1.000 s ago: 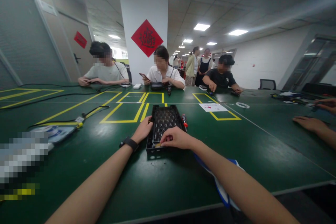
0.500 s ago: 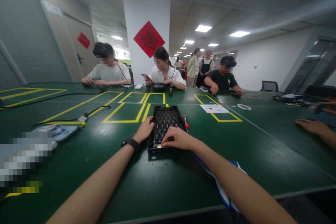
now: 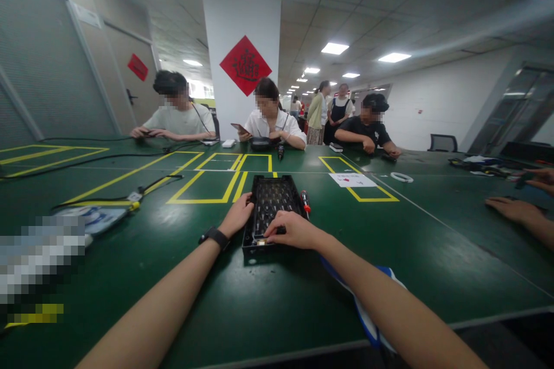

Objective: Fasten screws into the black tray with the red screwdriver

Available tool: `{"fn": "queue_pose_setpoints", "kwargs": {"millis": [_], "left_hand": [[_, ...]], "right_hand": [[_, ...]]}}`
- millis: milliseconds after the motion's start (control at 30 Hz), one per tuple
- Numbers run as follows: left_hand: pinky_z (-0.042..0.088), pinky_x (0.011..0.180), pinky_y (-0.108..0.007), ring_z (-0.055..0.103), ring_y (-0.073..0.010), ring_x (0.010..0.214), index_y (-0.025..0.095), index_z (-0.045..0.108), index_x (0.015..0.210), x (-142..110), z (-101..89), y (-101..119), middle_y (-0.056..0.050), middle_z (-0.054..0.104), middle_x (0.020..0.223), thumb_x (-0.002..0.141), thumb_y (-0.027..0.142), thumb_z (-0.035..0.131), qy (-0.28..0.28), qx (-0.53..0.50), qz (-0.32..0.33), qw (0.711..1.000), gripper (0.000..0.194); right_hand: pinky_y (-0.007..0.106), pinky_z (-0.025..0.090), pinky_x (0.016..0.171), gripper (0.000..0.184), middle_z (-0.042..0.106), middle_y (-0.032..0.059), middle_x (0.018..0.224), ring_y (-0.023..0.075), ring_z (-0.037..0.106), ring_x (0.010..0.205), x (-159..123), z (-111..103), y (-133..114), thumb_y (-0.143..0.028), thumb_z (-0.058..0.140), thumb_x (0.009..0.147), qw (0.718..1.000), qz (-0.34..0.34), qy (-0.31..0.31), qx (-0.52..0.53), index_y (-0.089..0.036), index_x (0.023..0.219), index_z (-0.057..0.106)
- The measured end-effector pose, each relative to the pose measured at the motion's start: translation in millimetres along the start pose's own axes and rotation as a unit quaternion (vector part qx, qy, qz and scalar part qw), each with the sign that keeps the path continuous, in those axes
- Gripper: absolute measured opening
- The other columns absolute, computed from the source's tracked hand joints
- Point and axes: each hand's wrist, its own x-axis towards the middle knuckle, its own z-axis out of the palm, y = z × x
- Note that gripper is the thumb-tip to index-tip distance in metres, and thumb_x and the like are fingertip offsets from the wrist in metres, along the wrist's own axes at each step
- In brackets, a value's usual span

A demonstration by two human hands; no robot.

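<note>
A black rectangular case (image 3: pixel 277 199) with rows of round hollows lies on the green table, its near end toward me. My left hand (image 3: pixel 236 213) grips the case's left wall, thumb at the rim. Over the near right part of the case is my right hand (image 3: pixel 294 228), its thumb and forefinger pinched together at the near end. Beside those fingertips a small tan and white piece (image 3: pixel 261 242) sits in the case; whether the fingers hold it or another small part is hidden. A screwdriver (image 3: pixel 306 202) with a red and black handle lies just right of the case.
A blue-and-white cloth-like item (image 3: pixel 367 317) lies under my right forearm. Further off are a paper sheet (image 3: pixel 352 180), a white ring (image 3: pixel 401 177) and black cables (image 3: pixel 142 191). Several people sit around the table; a co-worker's hand (image 3: pixel 511 207) rests at the right.
My right fingers stay pinched at the case's near end, shifting only slightly. The left hand keeps its hold. The view has turned a little, and the tan and white piece shows more plainly.
</note>
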Motion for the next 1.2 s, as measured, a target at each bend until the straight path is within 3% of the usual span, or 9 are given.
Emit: {"fn": "queue_pose_setpoints", "kwargs": {"millis": [700,967,1200], "left_hand": [[0.030,0.101,-0.034,0.043,-0.0201,0.115,0.009,0.044,0.120,0.1,-1.0,2.2,-0.012,0.048,0.124,0.074,0.019,0.038,-0.008,0.019,-0.014,1.000,0.048],[0.032,0.100,-0.034,0.045,-0.0202,0.113,0.010,0.045,0.119,1.4,-0.3,0.3,-0.012,0.049,0.123,0.074,0.019,0.038,-0.007,0.008,-0.010,1.000,0.047],[0.032,0.100,-0.035,0.046,-0.0200,0.112,0.008,0.044,0.119,1.2,0.9,0.1,-0.013,0.050,0.122,0.074,0.018,0.038,-0.001,0.000,-0.008,1.000,0.047]], "right_hand": [[0.027,0.036,0.078,0.020,0.068,0.0013,0.074,0.0139,0.055,0.078,0.3,-1.9,-4.5,-0.027,0.059,0.075,1.000,0.005,0.004,0.015,-0.018,0.092,0.063],[0.026,0.038,0.076,0.031,0.067,0.0008,0.078,0.0123,0.057,0.073,-0.3,-2.1,-5.4,-0.026,0.062,0.073,0.999,0.005,0.016,0.040,-0.018,0.102,0.058],[0.027,0.038,0.080,0.023,0.067,0.0010,0.076,0.0130,0.058,0.075,-0.6,-2.1,-5.8,-0.026,0.060,0.074,1.000,0.006,0.012,0.024,-0.018,0.096,0.060]]}}
